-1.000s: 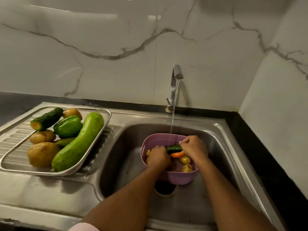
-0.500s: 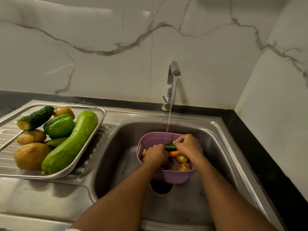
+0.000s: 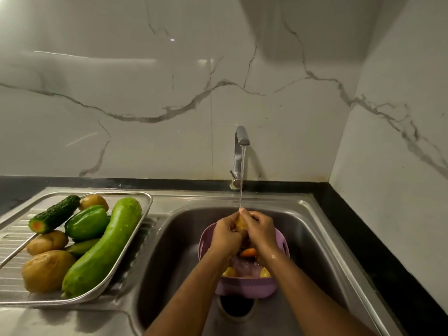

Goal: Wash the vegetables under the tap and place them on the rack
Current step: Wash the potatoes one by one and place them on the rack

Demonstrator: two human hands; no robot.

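Both hands hold one small potato (image 3: 240,224) under the water stream from the tap (image 3: 240,151), above the purple basket (image 3: 244,286) in the sink (image 3: 312,241). My left hand (image 3: 224,235) grips it from the left and my right hand (image 3: 258,230) from the right. Most of the potato is hidden by fingers. A carrot (image 3: 247,252) and small potatoes (image 3: 264,272) lie in the basket. On the left drainboard, the metal rack (image 3: 135,241) carries a long green gourd (image 3: 103,246), a green pepper (image 3: 86,224), a bitter gourd (image 3: 54,213) and potatoes (image 3: 46,270).
The sink drain hole (image 3: 236,305) lies just in front of the basket. A black counter edge (image 3: 378,258) runs along the right side and back. Marble wall (image 3: 169,98) stands behind the tap, with a corner wall at the right.
Both hands have risen out of the basket with a small potato and now hold it in the stream. The cucumber they touched earlier is out of sight.
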